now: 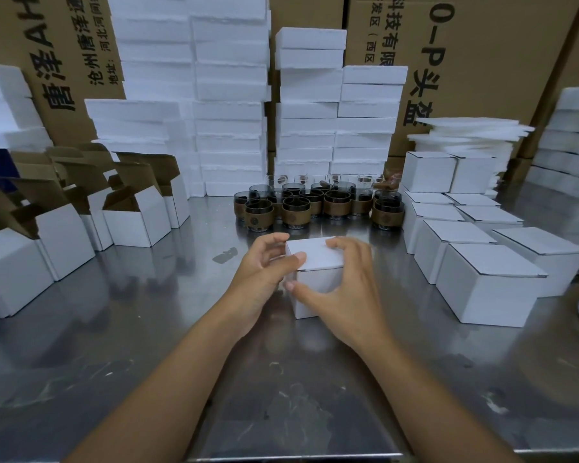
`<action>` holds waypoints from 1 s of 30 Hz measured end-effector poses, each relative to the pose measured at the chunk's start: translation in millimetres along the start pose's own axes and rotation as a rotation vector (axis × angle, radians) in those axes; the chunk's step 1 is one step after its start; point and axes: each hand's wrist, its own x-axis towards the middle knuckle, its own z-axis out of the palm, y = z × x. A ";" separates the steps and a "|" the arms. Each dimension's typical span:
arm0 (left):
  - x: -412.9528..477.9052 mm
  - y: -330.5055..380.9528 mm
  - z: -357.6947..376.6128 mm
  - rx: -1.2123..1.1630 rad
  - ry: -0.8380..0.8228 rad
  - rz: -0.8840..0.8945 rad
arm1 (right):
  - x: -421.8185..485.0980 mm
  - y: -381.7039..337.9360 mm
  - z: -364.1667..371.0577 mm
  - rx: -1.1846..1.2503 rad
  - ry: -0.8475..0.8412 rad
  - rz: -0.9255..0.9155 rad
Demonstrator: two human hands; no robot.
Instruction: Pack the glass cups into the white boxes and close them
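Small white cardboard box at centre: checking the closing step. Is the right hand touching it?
Touching. The head view shows the right hand with fingers on the lid of the small white cardboard box, thumb against its front.

White foam blocks (231, 95) stand stacked at the steel table's (114, 362) back. Printed brown cartons (482, 45) rise behind; thin foam sheets (465, 132) lie piled at right.

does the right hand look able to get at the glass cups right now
Probably, once it lets go: right hand and left hand both grip the closed white box, and only bare table lies between it and the glass cups.
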 end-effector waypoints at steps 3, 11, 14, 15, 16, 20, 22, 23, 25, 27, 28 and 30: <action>-0.2 -0.1 1.1 -0.004 0.013 0.003 | 0.2 -0.2 2.1 -0.003 0.032 0.044; 0.5 -2.2 1.5 0.029 0.042 0.060 | 1.3 4.1 3.6 0.084 0.130 0.131; 2.5 -3.1 1.9 0.029 0.074 0.041 | 2.7 3.9 4.9 0.109 0.151 0.142; 3.5 -3.1 2.1 0.012 0.085 0.032 | 3.8 4.0 4.8 0.115 0.155 0.148; 4.5 -3.0 2.3 -0.010 0.095 0.023 | 5.3 3.7 4.3 0.120 0.157 0.156; 6.6 -2.8 0.6 -0.053 0.115 0.001 | 15.1 -0.8 -5.1 0.165 0.147 0.196; 6.9 -3.6 -0.7 -0.078 0.122 -0.009 | 24.6 -8.7 -16.2 0.209 0.148 0.204; 7.5 -3.8 -0.8 -0.092 0.124 -0.015 | 31.9 -13.5 -24.0 0.231 0.161 0.205; 8.8 -4.6 -1.1 -0.115 0.126 -0.026 | 51.4 -23.6 -43.6 0.271 0.196 0.203; 11.0 -5.3 -1.3 -0.121 0.124 -0.035 | 74.9 -31.9 -67.0 0.288 0.215 0.202; 12.6 -5.5 -1.3 -0.117 0.121 -0.038 | 87.0 -34.4 -79.3 0.291 0.220 0.208; 16.0 -6.1 -1.4 -0.105 0.116 -0.041 | 110.8 -34.2 -102.8 0.288 0.238 0.220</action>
